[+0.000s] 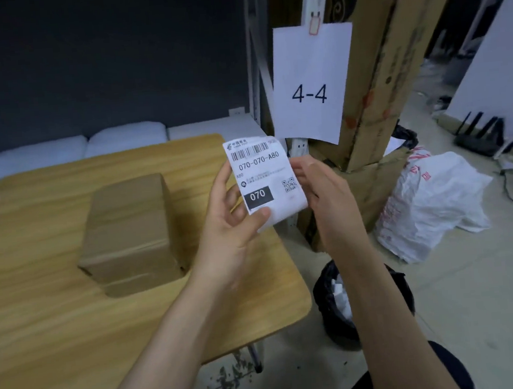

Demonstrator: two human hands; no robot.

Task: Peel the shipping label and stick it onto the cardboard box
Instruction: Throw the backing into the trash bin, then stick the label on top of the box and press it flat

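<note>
Bare forearms, no sleeves in view; left hand (231, 224) and right hand (327, 200) ungloved; dark trousers at the lower edge.

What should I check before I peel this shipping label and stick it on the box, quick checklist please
1. Label held firmly: ok. The left hand pinches the shipping label at its bottom edge, and the right hand grips its right side.
2. Printed side facing you: ok, barcode and 070-070-A80 are readable.
3. Backing started peeling: cannot tell, no lifted corner shows.
4. Box within reach: ok. The cardboard box sits on the wooden table, left of your hands.
5. Box top clear for sticking: ok, nothing lies on it.
6. Place for the backing: ok, a black bin stands beside the table.
</note>
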